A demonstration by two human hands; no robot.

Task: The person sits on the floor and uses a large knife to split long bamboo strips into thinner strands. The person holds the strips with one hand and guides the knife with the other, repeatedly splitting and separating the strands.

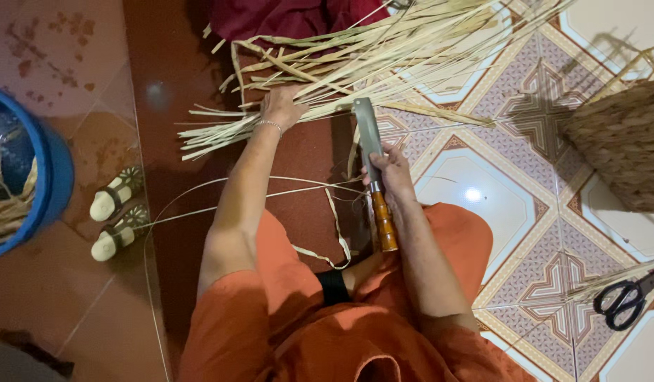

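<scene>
Pale, dry straw strips [355, 64], long and flat, lie in a loose bundle on the floor. The left hand [281, 106] rests on the near end of the bundle, fingers closed over some strips. Just beside the bundle, the right hand [392, 173] is wrapped around a big knife [373, 159] with a flat grey blade and a shiny orange handle. Black scissors [624, 297] lie well apart from the bundle, on the patterned tiles.

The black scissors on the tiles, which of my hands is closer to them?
Right. The right hand, holding the cleaver, lies left of the scissors; the left hand rests farther left on the straw strips.
</scene>
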